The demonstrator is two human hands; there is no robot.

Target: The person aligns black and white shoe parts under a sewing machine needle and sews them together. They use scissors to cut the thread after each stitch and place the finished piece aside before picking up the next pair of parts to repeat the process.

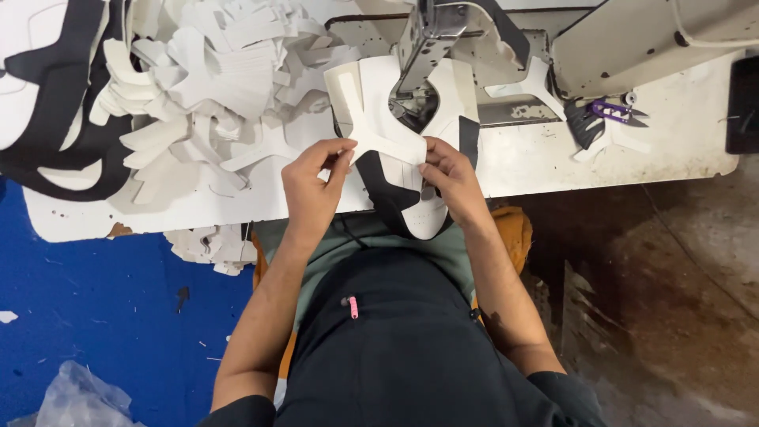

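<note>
Two hands hold one white cut piece [378, 119] at the near edge of the table [601, 158]. The left hand [312, 186] pinches the left corner of the piece between thumb and fingers, closed on it. The right hand [449, 180] pinches the lower right edge in the same way, also closed on it. The piece is flat, with forked arms, and it rises away from both grips toward the sewing machine [443, 32]. Just under the grips lies a black and white panel [411, 207]; its lower end hangs over the table edge, between the two wrists. It touches the white piece from below.

Beyond the grips, the piece reaches under the head of the machine. It is not possible to tell if the needle touches it. To the left of the left hand, a big pile of white cut pieces [213, 87] covers the table. Further left there are black and white panels [55, 95]. To the right of the right hand, well apart, purple snips [621, 112] lie beside the machine base. Below the table, on the left, the floor is blue [103, 308].
</note>
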